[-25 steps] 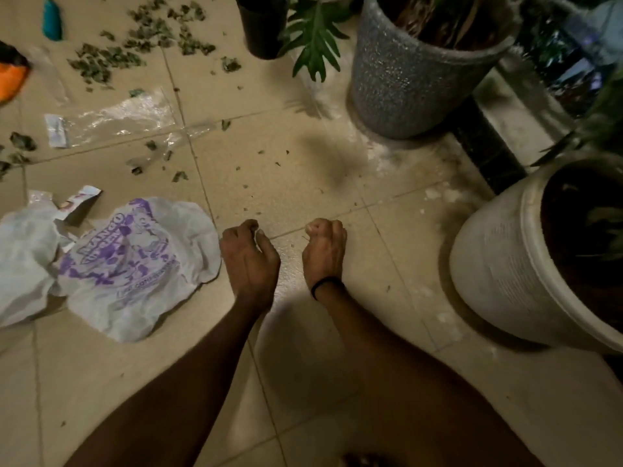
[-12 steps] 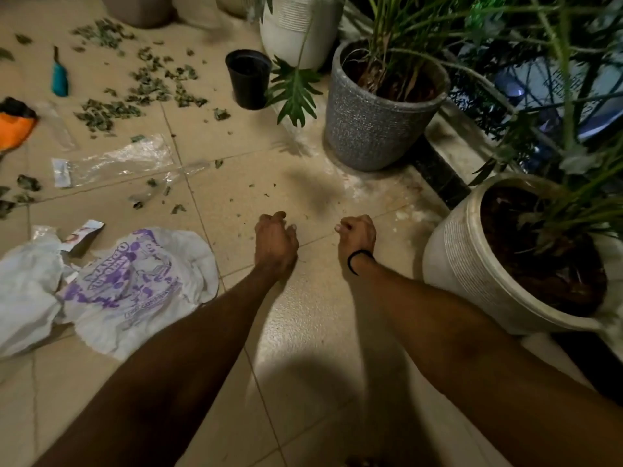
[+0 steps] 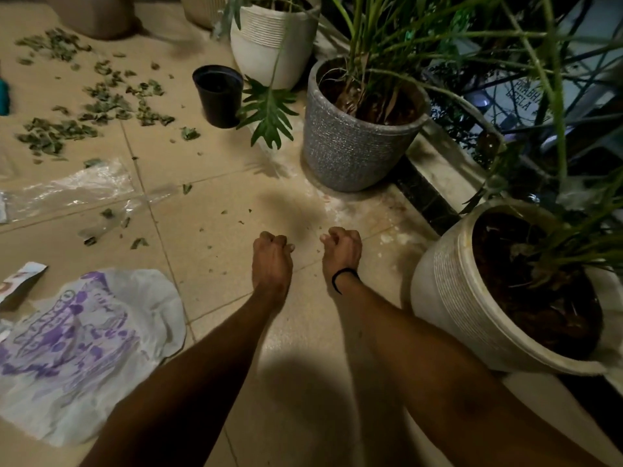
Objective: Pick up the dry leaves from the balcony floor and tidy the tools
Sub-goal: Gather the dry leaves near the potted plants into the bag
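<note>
Arms stretched fwd; L hand (image 3: pixel 272 261), R hand (image 3: pixel 341 251) curled, nothing seen held; grey pot (image 3: pixel 350 146) ahead-right, dry leaves (image 3: pixel 57 136) left.

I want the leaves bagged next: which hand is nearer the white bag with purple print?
Left. The left hand is just right of the bag, not touching it; the right hand is farther right, nearer the cream pot.
</note>
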{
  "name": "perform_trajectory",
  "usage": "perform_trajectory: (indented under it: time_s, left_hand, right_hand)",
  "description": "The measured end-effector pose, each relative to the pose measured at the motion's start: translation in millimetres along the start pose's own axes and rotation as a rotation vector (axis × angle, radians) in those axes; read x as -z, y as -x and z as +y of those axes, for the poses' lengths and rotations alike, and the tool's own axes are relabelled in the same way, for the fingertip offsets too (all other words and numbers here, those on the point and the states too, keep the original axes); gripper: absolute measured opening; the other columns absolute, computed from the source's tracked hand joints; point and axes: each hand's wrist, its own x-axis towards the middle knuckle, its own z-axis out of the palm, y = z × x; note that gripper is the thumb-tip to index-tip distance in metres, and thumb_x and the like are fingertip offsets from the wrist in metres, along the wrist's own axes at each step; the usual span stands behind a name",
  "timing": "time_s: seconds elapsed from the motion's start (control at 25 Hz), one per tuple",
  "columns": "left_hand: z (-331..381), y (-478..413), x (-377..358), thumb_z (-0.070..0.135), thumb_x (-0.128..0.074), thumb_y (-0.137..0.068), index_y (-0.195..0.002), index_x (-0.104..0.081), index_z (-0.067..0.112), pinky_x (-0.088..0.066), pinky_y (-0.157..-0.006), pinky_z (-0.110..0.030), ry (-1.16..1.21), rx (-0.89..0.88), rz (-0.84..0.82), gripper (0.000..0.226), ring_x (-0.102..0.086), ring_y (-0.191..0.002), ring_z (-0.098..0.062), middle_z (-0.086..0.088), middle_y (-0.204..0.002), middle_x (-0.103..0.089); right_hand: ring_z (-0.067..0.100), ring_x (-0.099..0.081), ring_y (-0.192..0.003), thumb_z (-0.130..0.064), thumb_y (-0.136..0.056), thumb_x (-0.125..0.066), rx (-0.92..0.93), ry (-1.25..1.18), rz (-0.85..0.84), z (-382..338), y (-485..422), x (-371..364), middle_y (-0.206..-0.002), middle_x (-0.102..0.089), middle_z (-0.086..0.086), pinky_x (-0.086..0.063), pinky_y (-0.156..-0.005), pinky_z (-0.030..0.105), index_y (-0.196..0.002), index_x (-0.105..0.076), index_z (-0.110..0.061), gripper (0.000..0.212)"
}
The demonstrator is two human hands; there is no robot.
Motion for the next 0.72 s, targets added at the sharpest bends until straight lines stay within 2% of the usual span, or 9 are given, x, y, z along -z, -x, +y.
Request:
perform_trajectory:
  time_s: [0.08, 0.16, 0.32, 0.4, 0.52, 0.6, 0.72]
  left_hand:
    - [0, -7, -6, 0.018, -0.059, -0.099, -0.1, -0.074, 0.008, -0.037, -0.075, -0.025, -0.007, 0.007, 0.026, 0.017, -0.053, -0.097, -0.023, -0.011, -0.1, -0.062]
    - [-1, -10, -9, 0.016, -0.059, -0.099, -0.098, -0.073, 0.009, -0.033, -0.074, -0.023, -0.011, 0.013, 0.037, 0.016, -0.052, -0.097, -0.023, -0.011, -0.099, -0.063]
    - [4, -10, -6, 0.005, -0.058, -0.098, -0.095, -0.07, 0.002, -0.045, -0.08, -0.039, -0.002, 0.003, 0.048, 0.012, -0.052, -0.096, -0.033, -0.019, -0.095, -0.062]
    - [4, -10, -6, 0.003, -0.056, -0.098, -0.095, -0.067, 0.002, -0.046, -0.077, -0.04, 0.004, 0.003, 0.057, 0.012, -0.053, -0.094, -0.033, -0.02, -0.093, -0.062]
    - [1, -14, -6, 0.004, -0.049, -0.099, -0.099, -0.061, 0.006, -0.038, -0.072, -0.033, 0.095, 0.079, 0.071, 0.012, -0.052, -0.092, -0.029, -0.016, -0.095, -0.058]
    - [2, -14, -3, 0.006, -0.047, -0.1, -0.1, -0.057, 0.008, -0.036, -0.071, -0.034, 0.125, 0.091, 0.082, 0.01, -0.052, -0.091, -0.028, -0.014, -0.096, -0.058]
    - [-1, -16, -1, 0.009, -0.048, -0.101, -0.102, -0.057, 0.007, -0.038, -0.073, -0.037, 0.114, 0.077, 0.072, 0.01, -0.054, -0.091, -0.031, -0.016, -0.098, -0.059]
  right_hand:
    - [0.029, -0.052, -0.109, -0.018, -0.093, -0.061, -0.027, -0.052, 0.042, -3, -4, -5, -0.113, -0.054, 0.011, -0.036, -0.095, 0.024, -0.102, -0.071, -0.011, 0.015]
    - [0.028, -0.051, -0.108, -0.01, -0.091, -0.059, 0.024, -0.011, 0.022, -6, -6, -6, -0.11, -0.056, 0.011, -0.039, -0.096, 0.03, -0.097, -0.069, -0.01, 0.011]
    - [0.028, -0.051, -0.107, -0.003, -0.092, -0.056, 0.022, -0.012, 0.081, -13, -10, -12, -0.108, -0.057, 0.012, -0.04, -0.094, 0.03, -0.098, -0.065, -0.01, 0.014]
    - [0.029, -0.054, -0.101, -0.001, -0.092, -0.052, 0.025, -0.028, 0.124, -20, -10, -15, -0.102, -0.059, 0.012, -0.042, -0.089, 0.034, -0.098, -0.06, -0.01, 0.013]
    - [0.031, -0.054, -0.101, -0.003, -0.095, -0.048, 0.04, -0.012, 0.087, -23, -14, -16, -0.106, -0.06, 0.015, -0.045, -0.088, 0.039, -0.113, -0.058, -0.01, 0.023]
    - [0.034, -0.054, -0.103, -0.006, -0.097, -0.048, 0.045, 0.016, 0.047, -25, -18, -16, -0.112, -0.057, 0.018, -0.046, -0.091, 0.04, -0.124, -0.06, -0.01, 0.03]
    - [0.036, -0.056, -0.105, -0.008, -0.099, -0.049, 0.052, 0.069, 0.013, -25, -22, -18, -0.117, -0.055, 0.021, -0.047, -0.095, 0.04, -0.124, -0.063, -0.007, 0.029]
